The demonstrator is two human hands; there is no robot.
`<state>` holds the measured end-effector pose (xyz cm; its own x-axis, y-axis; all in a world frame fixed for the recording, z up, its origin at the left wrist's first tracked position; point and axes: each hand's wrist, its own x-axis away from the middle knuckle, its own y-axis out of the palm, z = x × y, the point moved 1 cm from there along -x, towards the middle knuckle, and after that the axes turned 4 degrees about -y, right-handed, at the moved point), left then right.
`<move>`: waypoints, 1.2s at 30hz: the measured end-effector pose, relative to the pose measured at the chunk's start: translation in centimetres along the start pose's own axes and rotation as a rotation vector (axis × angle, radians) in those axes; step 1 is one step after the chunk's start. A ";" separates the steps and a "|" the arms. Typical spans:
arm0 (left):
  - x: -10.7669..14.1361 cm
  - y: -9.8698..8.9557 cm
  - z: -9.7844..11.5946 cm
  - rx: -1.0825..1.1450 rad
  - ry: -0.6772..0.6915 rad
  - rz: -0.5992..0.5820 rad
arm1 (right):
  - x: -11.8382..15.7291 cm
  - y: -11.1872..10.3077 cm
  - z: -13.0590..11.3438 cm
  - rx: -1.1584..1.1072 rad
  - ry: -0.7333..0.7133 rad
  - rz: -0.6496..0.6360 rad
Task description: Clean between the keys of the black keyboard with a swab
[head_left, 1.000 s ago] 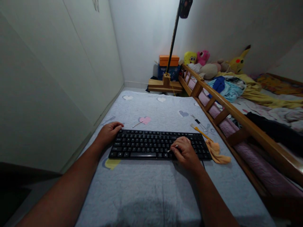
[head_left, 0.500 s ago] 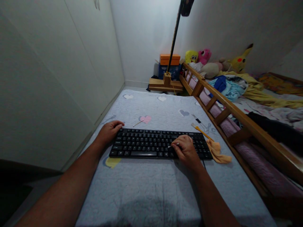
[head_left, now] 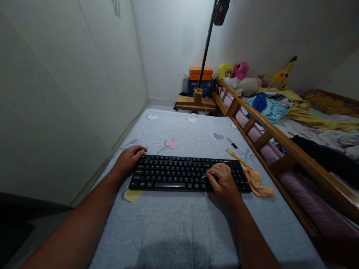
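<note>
Head view, left hand (head_left: 129, 158): fingers curled together at the keyboard's (head_left: 168, 172) far left corner; cannot tell whether they clamp it.
Keyboard: right of the left hand; likely light, stiff, slick; best held by its ends.
Cotton swab (head_left: 205, 176): at the right hand's (head_left: 223, 181) fingertips; probably featherlight, bendy; pinch mid-shaft.
Right hand: thumb and fingers pinched on the cotton swab.

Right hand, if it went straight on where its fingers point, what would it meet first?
Most likely keys of the black keyboard, just ahead of the right hand and its cotton swab; the height above them is unclear.
</note>
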<state>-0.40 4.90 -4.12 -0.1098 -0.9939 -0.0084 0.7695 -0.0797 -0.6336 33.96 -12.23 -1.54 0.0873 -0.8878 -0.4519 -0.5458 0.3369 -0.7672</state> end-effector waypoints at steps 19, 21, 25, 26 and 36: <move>-0.2 0.1 -0.7 -0.007 0.006 0.003 | 0.2 -0.9 0.9 0.039 0.044 0.005; -0.3 0.1 -0.7 -0.001 0.013 0.004 | 0.2 -0.9 1.0 0.044 0.047 0.006; -0.3 0.1 -0.5 0.011 0.016 0.002 | 0.2 -0.9 1.1 0.037 0.050 0.015; -0.3 0.1 -0.4 0.011 0.015 0.001 | 0.3 -1.0 1.2 0.033 0.052 0.016; -0.2 0.1 -0.4 -0.006 -0.010 0.005 | 0.5 -1.7 2.1 0.060 0.077 0.028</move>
<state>-0.56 5.09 -4.50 -0.1001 -0.9950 -0.0038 0.7663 -0.0747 -0.6381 36.71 -12.64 -1.41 0.0068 -0.8984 -0.4392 -0.4960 0.3784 -0.7816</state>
